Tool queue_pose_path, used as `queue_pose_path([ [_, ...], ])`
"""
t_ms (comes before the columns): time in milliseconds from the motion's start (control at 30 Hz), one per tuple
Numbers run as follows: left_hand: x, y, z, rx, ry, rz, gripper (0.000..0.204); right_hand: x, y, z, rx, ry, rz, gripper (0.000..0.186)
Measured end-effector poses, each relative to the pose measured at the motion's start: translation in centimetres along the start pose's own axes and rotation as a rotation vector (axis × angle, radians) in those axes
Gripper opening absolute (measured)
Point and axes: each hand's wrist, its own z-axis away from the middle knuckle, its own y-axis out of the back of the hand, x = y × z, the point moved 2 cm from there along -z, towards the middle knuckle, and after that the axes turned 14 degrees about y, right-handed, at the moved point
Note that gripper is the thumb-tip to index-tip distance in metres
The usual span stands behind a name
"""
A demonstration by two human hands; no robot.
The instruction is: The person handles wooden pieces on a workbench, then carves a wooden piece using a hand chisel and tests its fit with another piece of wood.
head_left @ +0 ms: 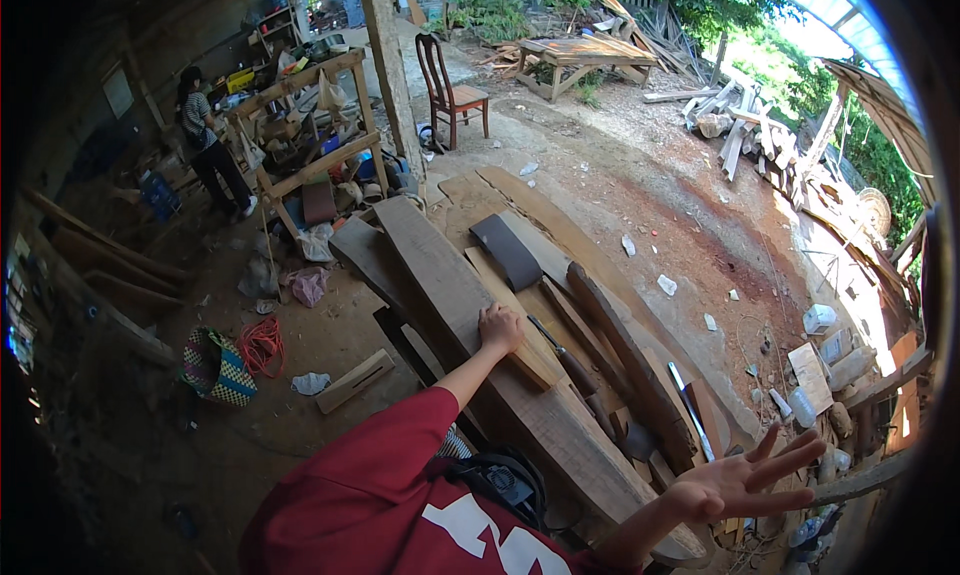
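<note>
Left hand (pixel 501 329): set down on the wood, fingers bent inward; whether they grip anything underneath cannot be told. Right hand (pixel 745 483): raised near the lower right, fingers spread wide, nothing held. Pale strip of wood (pixel 538 368): beneath or just beside the left hand, lying along the thick plank (pixel 570 440); likely to slide or swing if pushed at one end, since no clamp shows on it. Thick plank: long, uneven in outline, running slantwise in front of the person; could rock under a lean on one side, its supports being mostly hidden. Curved brown sheet (pixel 505 252): near the strip's far end, apt to slip off if the wood is jolted. Long tool with a dark handle (pixel 571 367): close to the strip, liable to be knocked or to nick a reaching hand; tip unclear. Dark-edged board (pixel 637 375): beyond the tool, among loose pieces that may shift if one is pulled. Red cord (pixel 262 346): coiled on the floor beside a woven basket (pixel 214 370), a possible snag for a foot stepping left.
</note>
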Motion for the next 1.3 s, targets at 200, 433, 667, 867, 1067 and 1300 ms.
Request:
queue_pose_path([
  [200, 0.0, 0.3, 2.5, 0.031, -0.071, 0.059, 0.022, -0.3, -4.9, 6.3, -0.25, -0.012, -0.41, 0.079],
  [433, 1.9, 1.9, 8.8, 0.028, -0.2, 0.147, 0.013, 3.0, -9.4, 23.2, -1.39, -0.024, -0.209, 0.082],
  [667, -0.4, 2.9, 5.5, -0.007, -0.192, 0.228, 0.012, 3.1, -12.7, 27.2, -1.263, 0.157, -0.235, 0.065],
  [867, -9.2, 3.0, -6.8, 0.004, -0.145, 0.251, 0.014, -2.8, -26.5, 29.3, -1.173, 0.09, -0.256, 0.064],
  [1067, -17.1, 3.5, -17.1, 0.124, -0.04, 0.235, 0.012, -7.5, -38.6, 30.0, -1.088, 0.108, -0.299, 0.058],
  [1300, -12.8, 3.3, -10.4, 0.192, 0.09, 0.14, 0.012, -4.2, -31.8, 29.7, -1.224, -0.027, -0.385, 0.056],
])
